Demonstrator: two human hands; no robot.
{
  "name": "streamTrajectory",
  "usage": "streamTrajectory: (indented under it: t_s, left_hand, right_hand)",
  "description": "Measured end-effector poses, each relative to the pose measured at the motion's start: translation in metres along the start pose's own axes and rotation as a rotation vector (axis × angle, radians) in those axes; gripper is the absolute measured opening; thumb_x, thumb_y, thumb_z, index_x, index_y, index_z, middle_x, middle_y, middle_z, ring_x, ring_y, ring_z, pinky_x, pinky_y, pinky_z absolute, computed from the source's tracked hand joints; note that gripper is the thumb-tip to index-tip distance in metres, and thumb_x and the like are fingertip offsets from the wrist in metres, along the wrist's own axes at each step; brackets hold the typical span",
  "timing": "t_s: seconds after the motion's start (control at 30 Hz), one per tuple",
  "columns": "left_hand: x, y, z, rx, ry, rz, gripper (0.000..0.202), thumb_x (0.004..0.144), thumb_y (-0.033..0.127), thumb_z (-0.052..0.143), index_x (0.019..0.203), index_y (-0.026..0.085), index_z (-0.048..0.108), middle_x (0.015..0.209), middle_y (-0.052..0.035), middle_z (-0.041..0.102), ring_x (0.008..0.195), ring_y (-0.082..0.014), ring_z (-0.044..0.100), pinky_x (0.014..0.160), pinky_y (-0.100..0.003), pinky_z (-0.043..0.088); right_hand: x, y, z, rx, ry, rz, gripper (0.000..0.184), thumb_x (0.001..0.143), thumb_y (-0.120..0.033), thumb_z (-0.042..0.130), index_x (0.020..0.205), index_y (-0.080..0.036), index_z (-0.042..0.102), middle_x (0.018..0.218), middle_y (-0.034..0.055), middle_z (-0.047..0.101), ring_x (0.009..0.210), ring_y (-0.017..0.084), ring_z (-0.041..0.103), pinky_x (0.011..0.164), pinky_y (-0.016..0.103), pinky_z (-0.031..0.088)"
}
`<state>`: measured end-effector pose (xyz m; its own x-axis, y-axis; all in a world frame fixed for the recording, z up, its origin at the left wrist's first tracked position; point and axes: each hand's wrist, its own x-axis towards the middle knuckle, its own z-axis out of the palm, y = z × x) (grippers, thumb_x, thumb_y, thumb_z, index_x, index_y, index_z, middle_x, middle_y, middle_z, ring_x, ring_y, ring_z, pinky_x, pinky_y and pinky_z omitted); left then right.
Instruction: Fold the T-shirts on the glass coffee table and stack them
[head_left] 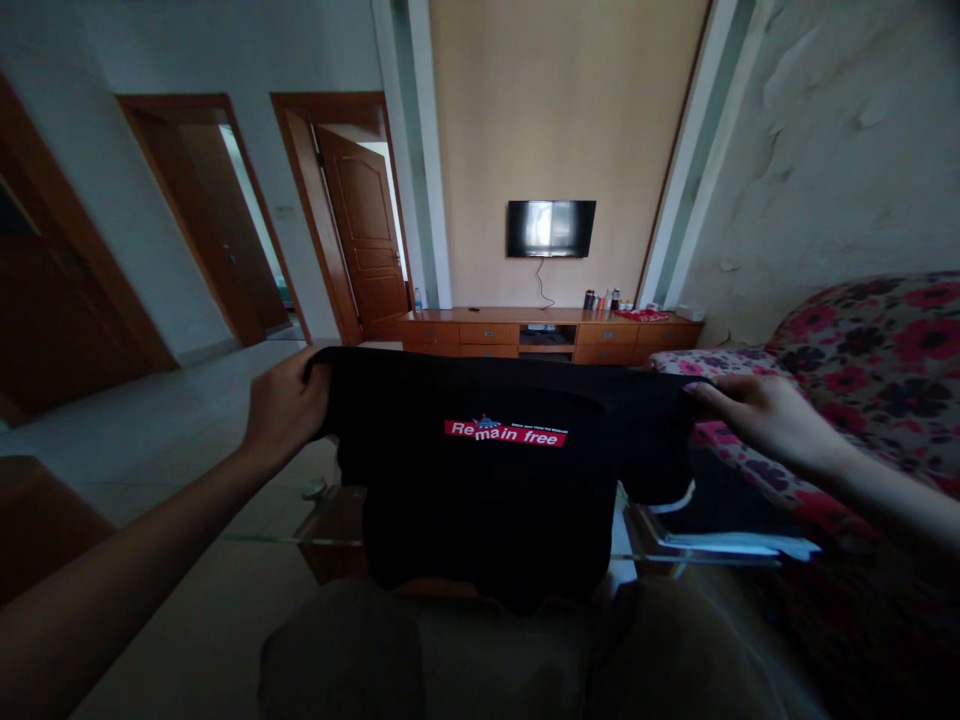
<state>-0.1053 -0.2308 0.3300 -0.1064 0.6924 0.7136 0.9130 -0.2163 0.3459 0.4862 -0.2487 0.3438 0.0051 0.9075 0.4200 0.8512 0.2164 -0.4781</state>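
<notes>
A black T-shirt point(487, 500) hangs stretched out in front of me, with a red "Remain free" print across its chest. My left hand point(287, 400) is closed on the upper left edge of the cloth. At the upper right edge, my right hand point(750, 408) pinches the fabric between thumb and fingers. The shirt's lower part hangs over my knees and hides much of the glass table point(270, 539) behind it. Dark folded cloth point(731, 500) with a pale edge lies on the table's right side, beyond the shirt's sleeve.
A flowered sofa point(885, 350) stands on the right. Across the room, a wooden cabinet point(487, 334) carries bottles and small items beneath a wall-mounted television point(551, 229). Doorways and an open wooden door point(365, 225) are at the left. My knees point(341, 650) are below the shirt.
</notes>
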Motion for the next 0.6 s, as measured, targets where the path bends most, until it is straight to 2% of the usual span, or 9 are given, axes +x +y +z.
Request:
streamTrajectory:
  t_s: [0.07, 0.2, 0.33, 0.47, 0.53, 0.6]
  left_hand:
    - [-0.006, -0.005, -0.008, 0.048, 0.009, -0.01, 0.041, 0.101, 0.043, 0.032, 0.114, 0.023, 0.065, 0.097, -0.0016, 0.069, 0.099, -0.0291, 0.06, 0.081, -0.038, 0.039]
    - [-0.011, -0.011, -0.016, 0.163, 0.051, -0.009, 0.042, 0.101, 0.048, 0.03, 0.114, 0.024, 0.063, 0.099, -0.0031, 0.068, 0.093, -0.0284, 0.062, 0.078, -0.039, 0.04]
    - [-0.001, -0.009, -0.007, 0.159, 0.057, 0.012, 0.033, 0.094, 0.041, 0.043, 0.118, 0.025, 0.06, 0.111, -0.003, 0.067, 0.103, -0.0307, 0.061, 0.084, -0.041, 0.041]
    - [0.016, -0.008, 0.029, 0.156, 0.034, 0.063, 0.036, 0.089, 0.029, 0.045, 0.12, 0.02, 0.058, 0.121, -0.0061, 0.065, 0.113, -0.0321, 0.058, 0.094, -0.042, 0.041]
    - [0.023, -0.011, 0.057, 0.178, -0.031, 0.063, 0.035, 0.089, 0.026, 0.044, 0.119, 0.017, 0.06, 0.118, -0.0089, 0.067, 0.111, -0.0303, 0.061, 0.094, -0.041, 0.043]
    - [0.029, -0.017, 0.09, 0.195, -0.145, 0.04, 0.034, 0.087, 0.024, 0.045, 0.115, 0.017, 0.063, 0.11, -0.0093, 0.071, 0.103, -0.0276, 0.064, 0.091, -0.038, 0.046]
  right_hand:
    - [-0.004, 0.002, -0.004, 0.007, 0.015, -0.023, 0.052, 0.091, -0.064, 0.055, 0.095, -0.017, 0.077, 0.089, 0.0071, 0.077, 0.08, 0.026, 0.071, 0.07, 0.032, 0.053]
    - [-0.004, 0.0, -0.007, 0.01, 0.198, -0.043, 0.046, 0.091, -0.059, 0.058, 0.102, -0.02, 0.079, 0.098, 0.0079, 0.078, 0.087, 0.027, 0.071, 0.08, 0.035, 0.052]
    - [0.01, -0.006, -0.002, 0.008, 0.302, -0.04, 0.046, 0.092, -0.057, 0.057, 0.104, -0.018, 0.078, 0.099, 0.0092, 0.077, 0.089, 0.027, 0.071, 0.079, 0.033, 0.05]
    - [0.036, -0.001, 0.02, -0.062, 0.307, -0.011, 0.047, 0.094, -0.054, 0.053, 0.102, -0.014, 0.077, 0.096, 0.01, 0.077, 0.084, 0.023, 0.07, 0.071, 0.028, 0.046]
    - [0.053, 0.009, 0.04, -0.128, 0.288, 0.013, 0.049, 0.094, -0.054, 0.05, 0.1, -0.013, 0.077, 0.092, 0.0102, 0.076, 0.08, 0.022, 0.069, 0.067, 0.027, 0.043]
    - [0.069, 0.023, 0.066, -0.172, 0.246, 0.068, 0.052, 0.094, -0.057, 0.048, 0.098, -0.014, 0.077, 0.088, 0.0096, 0.076, 0.076, 0.023, 0.068, 0.065, 0.028, 0.043]
